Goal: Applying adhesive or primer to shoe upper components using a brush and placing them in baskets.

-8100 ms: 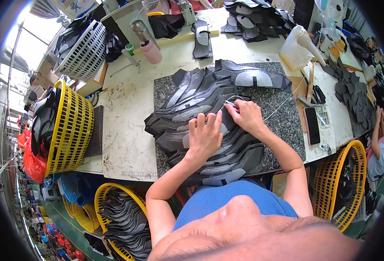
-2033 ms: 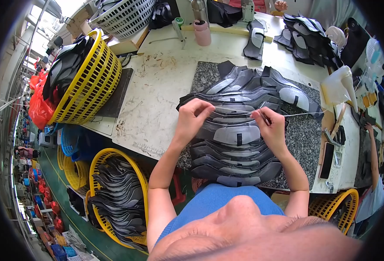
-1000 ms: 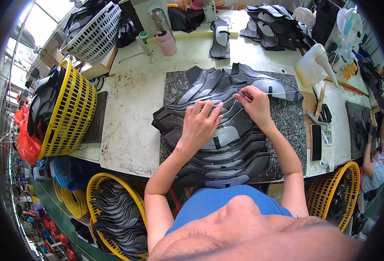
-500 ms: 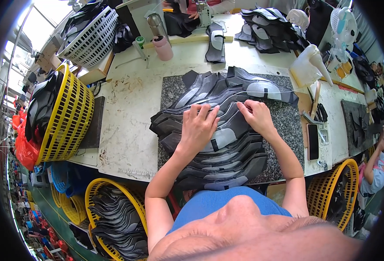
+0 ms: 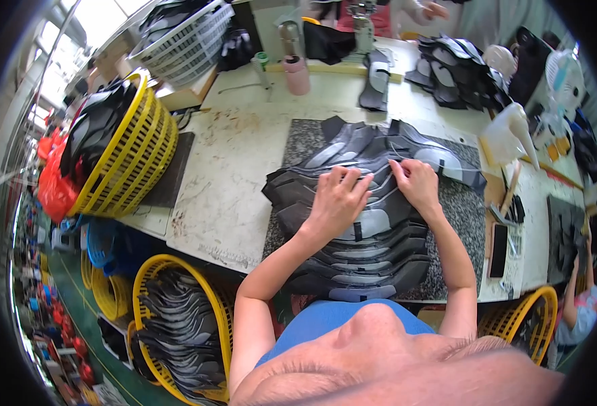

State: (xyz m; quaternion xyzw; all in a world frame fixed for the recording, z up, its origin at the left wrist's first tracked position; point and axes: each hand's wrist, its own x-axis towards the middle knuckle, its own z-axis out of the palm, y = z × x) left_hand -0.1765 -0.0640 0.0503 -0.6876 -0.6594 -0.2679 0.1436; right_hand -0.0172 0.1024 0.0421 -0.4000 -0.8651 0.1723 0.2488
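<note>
Dark grey shoe upper pieces [image 5: 363, 266] with light grey patches lie overlapped in a fanned row on a speckled stone slab [image 5: 454, 233]. Bent over the middle of the row, my left hand [image 5: 341, 199] has its fingers closed at the edge of one piece. My right hand [image 5: 417, 186] pinches the edge of a piece slightly further right, thumb and forefinger together. The fingertips partly hide the edges they hold. More pieces fan out beyond both hands, one with a pale oval patch [image 5: 436, 160] at the right.
Yellow baskets [image 5: 136, 145] of dark pieces stand left and below the table. A plastic bottle [image 5: 505, 135], a phone [image 5: 497, 251] and a fan [image 5: 563, 81] are at right. At the back are a pink cup [image 5: 297, 76], a sewing machine [image 5: 362, 27] and a co-worker's hand [image 5: 435, 11].
The view has shifted, so the table sits further right in the picture. Both my hands stay at nearly the same spot on the pieces. The co-worker's hand across the table is now raised.
</note>
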